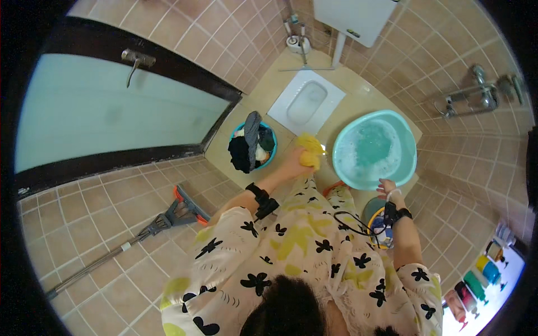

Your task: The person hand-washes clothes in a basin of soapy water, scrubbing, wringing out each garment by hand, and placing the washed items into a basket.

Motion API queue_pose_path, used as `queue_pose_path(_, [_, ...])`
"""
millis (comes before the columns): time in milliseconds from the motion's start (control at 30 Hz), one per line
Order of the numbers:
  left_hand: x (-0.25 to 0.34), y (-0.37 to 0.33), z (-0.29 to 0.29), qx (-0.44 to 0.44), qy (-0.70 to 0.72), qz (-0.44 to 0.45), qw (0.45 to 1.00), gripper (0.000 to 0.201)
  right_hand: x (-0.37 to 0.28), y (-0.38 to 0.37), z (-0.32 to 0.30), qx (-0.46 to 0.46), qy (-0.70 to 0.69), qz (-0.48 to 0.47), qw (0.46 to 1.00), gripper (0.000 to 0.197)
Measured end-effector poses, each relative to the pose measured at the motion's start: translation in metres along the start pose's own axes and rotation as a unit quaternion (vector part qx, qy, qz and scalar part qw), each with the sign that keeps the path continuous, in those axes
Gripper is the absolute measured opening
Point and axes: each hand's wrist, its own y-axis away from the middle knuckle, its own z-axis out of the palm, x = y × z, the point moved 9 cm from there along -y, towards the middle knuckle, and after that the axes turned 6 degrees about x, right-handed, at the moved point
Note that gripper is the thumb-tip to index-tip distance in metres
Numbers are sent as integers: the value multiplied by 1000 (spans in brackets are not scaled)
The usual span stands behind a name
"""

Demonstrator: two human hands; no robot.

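Observation:
My left hand (293,163) is closed around a crumpled yellow cloth (310,150), held between the two containers. To its right stands a large light-green basin (338,162) of sudsy water (374,144). By the basin's near rim is my right hand (387,189), its fingers apart and slightly curled with nothing visible in them; whether they touch the rim, I cannot tell. On the left, a smaller blue tub (273,151) is heaped with dark, grey and white clothes (252,143).
A squat toilet (305,103) lies ahead, with a floor squeegee (305,68) behind it. A mop (174,210) leans at the left near the door (117,106). Wall taps (476,101) and a shelf of bottles (476,285) are on the right. A small bucket (380,227) stands below the basin.

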Motion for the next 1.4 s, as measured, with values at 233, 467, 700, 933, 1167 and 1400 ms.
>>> queue_pose_path(233, [-141, 28, -122, 166, -237, -37, 956, 55, -27, 7, 46, 35, 205, -79, 975, 38])
queue_pose_path(467, [-211, 44, -120, 195, -581, 13, 790, 50, -92, 53, 103, 9, 234, -263, 936, 30])
queue_pose_path(700, [-265, 49, -30, -144, -462, -208, 850, 40, -72, 62, 107, 12, 281, -279, 918, 30])
queue_pose_path(933, [-258, 38, -47, -245, -361, -267, 859, 36, 0, 40, 47, 83, 212, -238, 944, 30])
queue_pose_path(1167, [-299, 7, -70, -157, -367, -250, 882, 24, 75, 53, 28, 78, 108, -166, 977, 27])
queue_pose_path(1400, [-475, -67, 39, -166, -229, -341, 896, 35, 200, 4, 22, 40, 50, -130, 989, 30])
